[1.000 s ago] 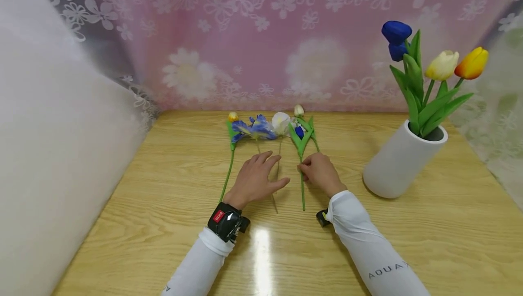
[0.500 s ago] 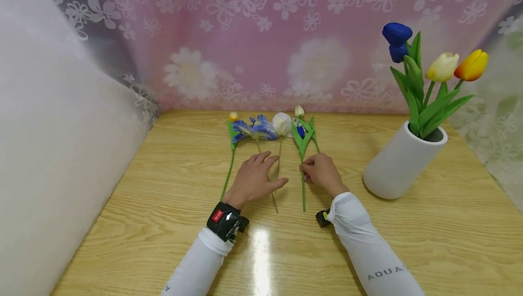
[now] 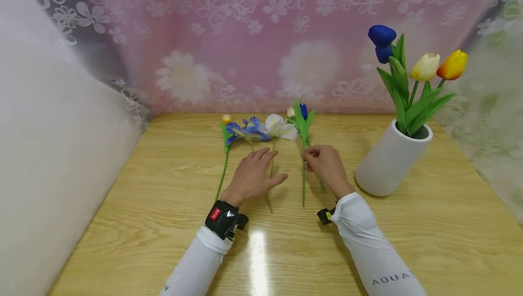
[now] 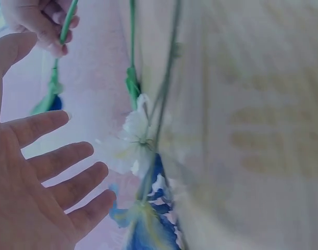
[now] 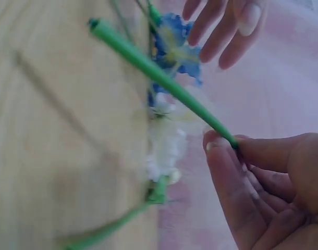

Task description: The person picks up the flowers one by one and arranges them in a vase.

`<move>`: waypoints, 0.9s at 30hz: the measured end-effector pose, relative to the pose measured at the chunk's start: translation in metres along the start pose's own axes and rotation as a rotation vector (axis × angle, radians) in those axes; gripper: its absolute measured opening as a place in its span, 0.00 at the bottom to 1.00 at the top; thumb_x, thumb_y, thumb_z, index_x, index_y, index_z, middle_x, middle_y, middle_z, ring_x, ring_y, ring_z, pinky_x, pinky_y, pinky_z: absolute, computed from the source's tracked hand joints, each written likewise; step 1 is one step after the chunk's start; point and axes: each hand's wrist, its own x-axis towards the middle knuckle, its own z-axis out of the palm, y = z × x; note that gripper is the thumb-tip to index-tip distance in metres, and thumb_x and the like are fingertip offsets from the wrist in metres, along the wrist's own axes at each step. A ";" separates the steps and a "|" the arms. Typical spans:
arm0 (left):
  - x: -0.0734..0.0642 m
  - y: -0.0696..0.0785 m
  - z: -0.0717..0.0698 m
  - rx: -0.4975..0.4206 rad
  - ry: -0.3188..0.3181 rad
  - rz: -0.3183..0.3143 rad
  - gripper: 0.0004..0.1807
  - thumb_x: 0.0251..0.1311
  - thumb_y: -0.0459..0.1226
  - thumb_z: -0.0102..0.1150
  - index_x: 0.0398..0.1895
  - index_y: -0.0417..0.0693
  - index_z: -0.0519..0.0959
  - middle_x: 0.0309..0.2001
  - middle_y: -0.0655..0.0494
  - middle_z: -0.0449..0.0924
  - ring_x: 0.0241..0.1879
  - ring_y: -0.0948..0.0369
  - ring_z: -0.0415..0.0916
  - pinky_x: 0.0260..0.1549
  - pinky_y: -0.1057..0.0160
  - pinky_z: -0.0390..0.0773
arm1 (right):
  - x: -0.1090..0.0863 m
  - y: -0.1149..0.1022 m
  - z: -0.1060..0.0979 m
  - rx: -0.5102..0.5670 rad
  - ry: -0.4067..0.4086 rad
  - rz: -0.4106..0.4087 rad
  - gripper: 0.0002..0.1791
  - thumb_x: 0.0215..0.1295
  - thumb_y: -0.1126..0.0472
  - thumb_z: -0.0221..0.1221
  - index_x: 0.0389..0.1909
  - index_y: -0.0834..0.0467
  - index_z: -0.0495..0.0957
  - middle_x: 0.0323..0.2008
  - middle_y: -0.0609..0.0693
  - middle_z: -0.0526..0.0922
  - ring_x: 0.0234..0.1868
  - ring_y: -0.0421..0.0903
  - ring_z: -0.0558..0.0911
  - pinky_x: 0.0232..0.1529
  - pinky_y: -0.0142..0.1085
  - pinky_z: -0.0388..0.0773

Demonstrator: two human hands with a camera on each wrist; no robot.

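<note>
Between thumb and fingertips, my right hand (image 3: pixel 327 166) pinches the green stem of a blue tulip (image 3: pixel 303 111). In the right wrist view the stem (image 5: pixel 164 80) stands off the wooden surface, its cut end free. My left hand (image 3: pixel 253 175) is spread, fingers apart, above the stems of a blue iris (image 3: pixel 248 130) and a white iris (image 3: pixel 278 127); the left wrist view shows nothing in its palm. A white tulip (image 3: pixel 291 112) lies just behind the blue one, partly hidden by its leaves. At the left of the row lies a yellow tulip (image 3: pixel 226 119).
To the right stands a tilted-looking white vase (image 3: pixel 392 162) holding blue, cream and orange-yellow tulips (image 3: pixel 452 65). A pink floral curtain (image 3: pixel 245 37) hangs along the back edge of the wooden table (image 3: pixel 135 232). A pale wall (image 3: pixel 61 128) borders the left.
My right hand has raised the blue tulip off the table, and its bloom now sits higher, beside the white tulip. My left hand stays nearly in place. The head view has shifted slightly.
</note>
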 end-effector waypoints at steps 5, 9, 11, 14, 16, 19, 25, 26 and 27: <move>0.008 0.007 -0.004 -0.024 0.028 0.028 0.39 0.59 0.64 0.52 0.67 0.52 0.68 0.67 0.47 0.64 0.65 0.50 0.62 0.58 0.45 0.65 | -0.009 -0.014 -0.018 -0.066 0.124 -0.095 0.16 0.69 0.56 0.58 0.49 0.63 0.81 0.36 0.54 0.84 0.30 0.49 0.85 0.29 0.40 0.81; 0.013 0.015 -0.005 -0.053 0.042 0.058 0.39 0.59 0.64 0.52 0.68 0.53 0.68 0.67 0.49 0.64 0.65 0.51 0.61 0.59 0.46 0.64 | -0.018 -0.024 -0.035 -0.102 0.259 -0.182 0.16 0.68 0.54 0.58 0.48 0.61 0.82 0.36 0.53 0.86 0.29 0.46 0.85 0.25 0.39 0.79; 0.016 0.019 -0.006 -0.064 0.054 0.078 0.39 0.58 0.64 0.52 0.68 0.53 0.68 0.67 0.49 0.63 0.65 0.51 0.61 0.59 0.46 0.65 | -0.022 -0.029 -0.044 -0.100 0.328 -0.229 0.16 0.68 0.54 0.59 0.47 0.61 0.83 0.35 0.53 0.86 0.29 0.46 0.85 0.23 0.35 0.77; 0.020 0.026 -0.007 -0.074 0.068 0.111 0.39 0.58 0.64 0.52 0.68 0.53 0.67 0.67 0.50 0.63 0.65 0.52 0.61 0.58 0.47 0.65 | -0.028 -0.037 -0.058 -0.079 0.432 -0.301 0.15 0.66 0.54 0.60 0.45 0.61 0.85 0.32 0.53 0.86 0.27 0.48 0.85 0.19 0.27 0.72; 0.022 0.030 -0.008 -0.078 0.074 0.130 0.39 0.59 0.64 0.52 0.68 0.53 0.67 0.68 0.50 0.62 0.66 0.53 0.60 0.59 0.47 0.65 | -0.033 -0.042 -0.067 -0.064 0.484 -0.346 0.13 0.66 0.56 0.61 0.43 0.61 0.85 0.31 0.54 0.86 0.27 0.48 0.84 0.18 0.24 0.69; 0.026 0.037 -0.010 -0.079 0.078 0.154 0.39 0.59 0.64 0.52 0.69 0.53 0.66 0.68 0.50 0.62 0.65 0.53 0.61 0.59 0.48 0.64 | -0.038 -0.048 -0.081 -0.039 0.535 -0.409 0.12 0.65 0.59 0.61 0.42 0.63 0.85 0.30 0.55 0.86 0.26 0.40 0.84 0.20 0.21 0.69; 0.032 0.048 -0.010 -0.088 0.053 0.189 0.39 0.60 0.63 0.52 0.69 0.53 0.65 0.68 0.50 0.61 0.66 0.52 0.60 0.61 0.48 0.62 | -0.046 -0.055 -0.112 0.056 0.629 -0.473 0.12 0.63 0.63 0.63 0.42 0.66 0.84 0.33 0.58 0.86 0.24 0.27 0.80 0.32 0.20 0.75; 0.033 0.050 -0.010 -0.089 0.048 0.193 0.39 0.60 0.63 0.51 0.69 0.53 0.65 0.69 0.50 0.60 0.66 0.52 0.60 0.61 0.49 0.62 | -0.046 -0.056 -0.116 0.068 0.647 -0.475 0.12 0.63 0.63 0.63 0.43 0.67 0.84 0.33 0.58 0.85 0.25 0.28 0.80 0.33 0.20 0.75; 0.034 0.052 -0.009 -0.088 0.044 0.196 0.39 0.60 0.63 0.51 0.69 0.54 0.65 0.69 0.50 0.60 0.66 0.53 0.60 0.61 0.49 0.62 | -0.047 -0.056 -0.121 0.072 0.665 -0.471 0.12 0.63 0.63 0.63 0.43 0.67 0.84 0.34 0.58 0.85 0.25 0.29 0.80 0.33 0.20 0.76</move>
